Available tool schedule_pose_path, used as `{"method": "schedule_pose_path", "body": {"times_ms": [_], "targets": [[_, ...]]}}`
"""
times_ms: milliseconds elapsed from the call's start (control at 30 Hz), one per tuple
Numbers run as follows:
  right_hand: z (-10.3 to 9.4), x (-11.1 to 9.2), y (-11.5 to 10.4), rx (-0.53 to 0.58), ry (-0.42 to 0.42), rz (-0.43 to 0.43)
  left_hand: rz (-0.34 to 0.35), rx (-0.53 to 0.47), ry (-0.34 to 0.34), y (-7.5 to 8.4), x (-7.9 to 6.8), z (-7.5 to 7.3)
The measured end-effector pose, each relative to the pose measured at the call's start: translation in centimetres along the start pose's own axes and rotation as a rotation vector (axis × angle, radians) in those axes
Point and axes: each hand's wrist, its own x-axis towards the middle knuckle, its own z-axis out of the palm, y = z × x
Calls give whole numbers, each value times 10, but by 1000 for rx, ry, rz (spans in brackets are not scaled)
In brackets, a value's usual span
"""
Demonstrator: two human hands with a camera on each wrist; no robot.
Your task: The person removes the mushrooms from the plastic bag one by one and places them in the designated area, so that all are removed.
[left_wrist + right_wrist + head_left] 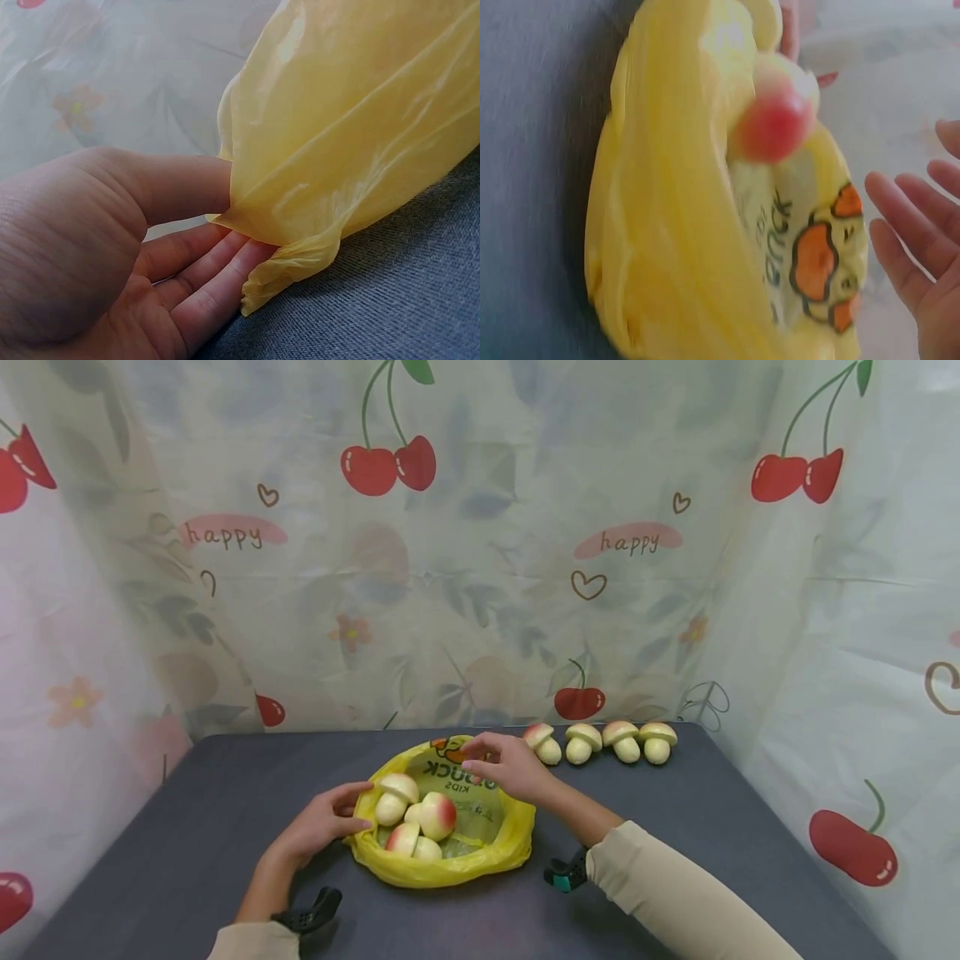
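A yellow plastic bag [450, 872] stands open on the dark table, its rim rolled outward and a duck print showing inside. Three cream toy mushrooms, two with visible pink on their caps, lie in its left half, one of them a pink-tipped mushroom [438, 816]. At the bag's left edge my left hand [322, 817] holds the plastic between thumb and fingers; part of the thumb is hidden behind the yellow film [322, 150]. Over the far right side of the bag hovers my right hand [510, 766], holding nothing, its fingers [907, 225] spread in the right wrist view.
Several more toy mushrooms [582, 743] stand in a row along the table's back right edge, just beyond my right hand. A curtain [480, 568] printed with cherries hangs behind and at both sides of the dark table [247, 793].
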Motion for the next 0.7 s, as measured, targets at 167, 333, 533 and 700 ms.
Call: {"method": "schedule_pose_path", "body": {"times_ms": [167, 333, 533, 700], "targets": [[19, 6, -9, 16, -30, 34, 6, 8, 10, -1, 0, 1], [36, 12, -16, 10, -57, 53, 12, 13, -3, -3, 1, 0], [50, 17, -20, 16, -80, 42, 5, -14, -5, -4, 2, 0], [57, 23, -21, -33, -70, 6, 17, -22, -11, -5, 3, -2]]}}
